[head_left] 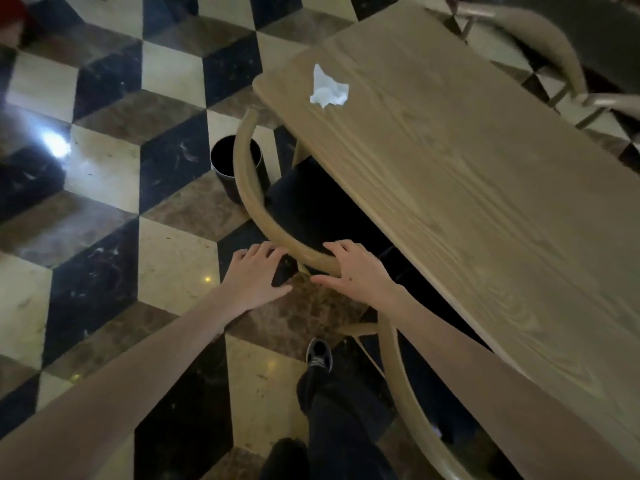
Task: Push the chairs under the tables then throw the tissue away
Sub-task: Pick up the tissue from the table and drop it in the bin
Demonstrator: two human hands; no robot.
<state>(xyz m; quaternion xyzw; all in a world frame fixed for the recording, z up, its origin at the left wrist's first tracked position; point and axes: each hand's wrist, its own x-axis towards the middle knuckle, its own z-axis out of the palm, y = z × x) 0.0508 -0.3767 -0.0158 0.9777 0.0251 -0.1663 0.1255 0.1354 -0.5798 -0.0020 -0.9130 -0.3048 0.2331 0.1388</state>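
Note:
A crumpled white tissue (pixel 329 89) lies near the far end of the light wooden table (pixel 467 188). A chair with a curved wooden back rail (pixel 247 188) and a dark seat (pixel 311 206) stands tucked against the table's left side. My right hand (pixel 353 268) lies over the rail, fingers on top and thumb toward me. My left hand (pixel 256 275) is spread flat, with its fingertips touching the rail's outer side. A black round bin (pixel 239 168) stands on the floor just behind the rail.
A second chair's curved rail (pixel 403 393) runs beside my right leg at the table's near side. A third chair (pixel 554 46) stands beyond the table's far side. The floor is glossy cube-patterned tile (pixel 104 168). My dark shoe (pixel 319 353) is stepping forward.

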